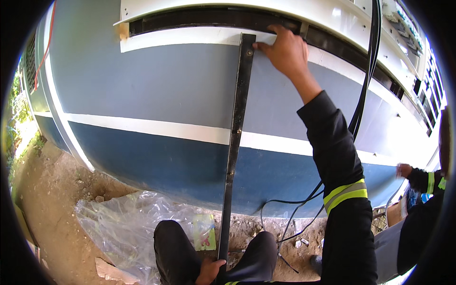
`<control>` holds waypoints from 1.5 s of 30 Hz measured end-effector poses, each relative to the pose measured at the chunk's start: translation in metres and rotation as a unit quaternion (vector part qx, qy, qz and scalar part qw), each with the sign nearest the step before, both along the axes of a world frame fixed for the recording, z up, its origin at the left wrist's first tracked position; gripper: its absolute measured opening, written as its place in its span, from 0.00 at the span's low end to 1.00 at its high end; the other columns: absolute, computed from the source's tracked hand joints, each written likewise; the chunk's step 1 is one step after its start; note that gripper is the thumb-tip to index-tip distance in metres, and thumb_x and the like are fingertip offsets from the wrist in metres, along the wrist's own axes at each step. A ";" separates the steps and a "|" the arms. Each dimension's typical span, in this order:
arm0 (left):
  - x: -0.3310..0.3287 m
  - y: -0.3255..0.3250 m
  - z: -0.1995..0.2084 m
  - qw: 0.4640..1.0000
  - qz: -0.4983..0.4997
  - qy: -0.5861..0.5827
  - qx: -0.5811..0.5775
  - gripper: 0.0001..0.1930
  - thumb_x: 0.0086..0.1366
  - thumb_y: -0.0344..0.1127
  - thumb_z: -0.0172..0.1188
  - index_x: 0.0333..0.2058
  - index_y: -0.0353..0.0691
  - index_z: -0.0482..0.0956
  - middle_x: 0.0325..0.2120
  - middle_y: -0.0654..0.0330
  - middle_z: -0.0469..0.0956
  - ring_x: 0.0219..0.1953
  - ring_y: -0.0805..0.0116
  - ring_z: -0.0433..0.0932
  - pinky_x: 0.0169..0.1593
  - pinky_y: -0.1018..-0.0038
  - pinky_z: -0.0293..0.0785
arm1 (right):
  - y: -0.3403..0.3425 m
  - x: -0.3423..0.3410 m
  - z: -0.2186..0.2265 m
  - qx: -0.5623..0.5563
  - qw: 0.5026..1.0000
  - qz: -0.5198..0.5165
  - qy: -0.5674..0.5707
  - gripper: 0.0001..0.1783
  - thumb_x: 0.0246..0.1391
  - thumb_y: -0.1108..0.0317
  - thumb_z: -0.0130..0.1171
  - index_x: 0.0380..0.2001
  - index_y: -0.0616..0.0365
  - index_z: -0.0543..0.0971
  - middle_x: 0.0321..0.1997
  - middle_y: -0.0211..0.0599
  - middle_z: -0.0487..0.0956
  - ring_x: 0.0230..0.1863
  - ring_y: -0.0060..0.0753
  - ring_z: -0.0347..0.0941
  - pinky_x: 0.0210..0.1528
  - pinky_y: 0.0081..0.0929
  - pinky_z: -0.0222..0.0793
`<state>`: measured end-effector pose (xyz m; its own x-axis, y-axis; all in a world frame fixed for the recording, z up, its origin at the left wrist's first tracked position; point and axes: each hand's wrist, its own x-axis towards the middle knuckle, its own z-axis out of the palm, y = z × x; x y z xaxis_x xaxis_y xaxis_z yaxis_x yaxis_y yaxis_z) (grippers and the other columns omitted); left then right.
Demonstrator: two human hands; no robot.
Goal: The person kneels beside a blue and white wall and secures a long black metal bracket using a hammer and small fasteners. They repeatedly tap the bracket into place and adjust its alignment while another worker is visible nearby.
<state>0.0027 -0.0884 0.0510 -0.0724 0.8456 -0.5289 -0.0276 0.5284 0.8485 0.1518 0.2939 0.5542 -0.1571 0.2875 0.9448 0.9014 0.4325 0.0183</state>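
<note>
A long black metal bar [234,128] with several screws or holes along it stands nearly upright against the painted wall. My left hand [209,271] is closed round its lower end, between my knees. Up high, my right hand [287,52] has its thumb against the bar's top edge. The index finger reaches up to a dark recessed channel [209,17], apart from the thumb, and the other fingers are partly hidden behind the hand. The top of the bar lies over a white strip just below that channel.
Black cables [365,85] hang down at the right and loop onto the dirt. Clear plastic sheeting [128,223] covers ground at the left, near a cardboard piece [114,270]. Another person's hand [404,170] shows at far right. White panels [342,19] jut out above.
</note>
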 end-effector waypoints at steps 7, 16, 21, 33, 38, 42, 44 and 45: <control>0.002 0.001 0.009 0.999 0.023 0.016 0.021 0.18 0.65 0.47 0.65 0.36 0.33 0.86 0.26 0.56 0.81 0.31 0.62 0.79 0.37 0.61 0.74 | -0.012 -0.010 0.018 -0.031 0.999 -0.027 0.006 0.25 0.48 0.54 0.78 0.47 0.55 0.86 0.41 0.48 0.88 0.46 0.52 0.85 0.51 0.43 0.79; -0.008 -0.004 -0.027 0.982 -0.073 0.136 0.112 0.21 0.65 0.47 0.70 0.37 0.28 0.86 0.28 0.52 0.85 0.29 0.61 0.83 0.36 0.64 0.77 | -0.018 -0.014 0.016 -0.058 0.998 -0.009 0.038 0.21 0.43 0.57 0.80 0.37 0.60 0.87 0.39 0.54 0.87 0.47 0.58 0.85 0.51 0.49 0.79; -0.014 0.000 -0.014 0.996 -0.049 0.066 0.034 0.18 0.68 0.45 0.68 0.34 0.31 0.87 0.26 0.54 0.86 0.28 0.63 0.85 0.35 0.64 0.76 | 0.007 -0.004 -0.037 0.020 0.999 0.028 0.011 0.27 0.55 0.53 0.72 0.56 0.47 0.80 0.31 0.40 0.87 0.38 0.50 0.85 0.48 0.45 0.76; -0.065 0.056 0.049 0.780 -0.200 0.516 0.292 0.21 0.79 0.50 0.54 0.35 0.36 0.79 0.25 0.45 0.80 0.30 0.40 0.82 0.36 0.56 0.78 | 0.040 -0.011 -0.144 0.229 0.954 0.189 0.047 0.16 0.55 0.54 0.71 0.31 0.51 0.76 0.22 0.27 0.76 0.31 0.32 0.72 0.43 0.34 0.63; -0.082 0.207 0.236 0.750 0.079 0.467 0.462 0.18 0.78 0.46 0.58 0.33 0.37 0.76 0.23 0.65 0.69 0.29 0.76 0.65 0.35 0.71 0.66 | 0.046 -0.011 -0.147 0.247 0.944 0.211 0.048 0.07 0.58 0.62 0.61 0.32 0.52 0.76 0.20 0.26 0.75 0.30 0.31 0.71 0.44 0.31 0.63; -0.053 0.297 0.393 0.673 0.123 0.487 0.543 0.27 0.78 0.52 0.58 0.30 0.30 0.74 0.22 0.63 0.65 0.27 0.72 0.62 0.33 0.69 0.62 | 0.049 -0.011 -0.149 0.243 0.949 0.197 0.042 0.05 0.55 0.65 0.56 0.31 0.53 0.76 0.19 0.26 0.75 0.29 0.30 0.70 0.44 0.30 0.63; -0.035 0.325 0.442 0.687 0.139 0.469 0.538 0.30 0.77 0.56 0.58 0.29 0.29 0.74 0.20 0.61 0.62 0.26 0.69 0.61 0.33 0.65 0.63 | 0.050 -0.011 -0.150 0.249 0.945 0.207 0.054 0.05 0.54 0.65 0.56 0.30 0.53 0.75 0.19 0.26 0.74 0.28 0.30 0.70 0.43 0.29 0.63; -0.029 0.335 0.458 0.674 0.127 0.494 0.534 0.31 0.77 0.57 0.57 0.29 0.28 0.75 0.19 0.59 0.64 0.25 0.67 0.63 0.33 0.63 0.64 | 0.050 -0.011 -0.150 0.248 0.945 0.207 0.052 0.06 0.54 0.65 0.56 0.31 0.54 0.76 0.19 0.26 0.75 0.28 0.30 0.71 0.43 0.29 0.64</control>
